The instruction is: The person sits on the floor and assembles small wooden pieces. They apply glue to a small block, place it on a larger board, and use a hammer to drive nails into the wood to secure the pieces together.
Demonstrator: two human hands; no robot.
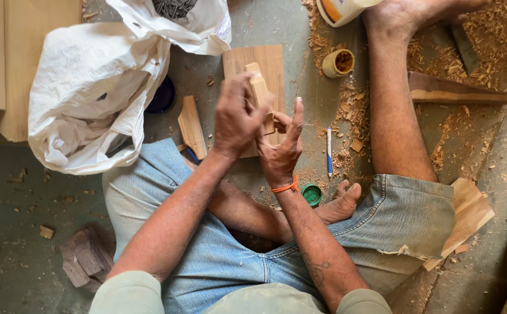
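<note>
A person sat on the floor point(21, 232) above a flat board point(268, 67). The left hand point(237, 119) closed its grip around a small wood block point(260, 93), long axis upright over the board. The right hand point(282, 148), just right of the board's lower edge, touched the block's base, fingers spread.
</note>
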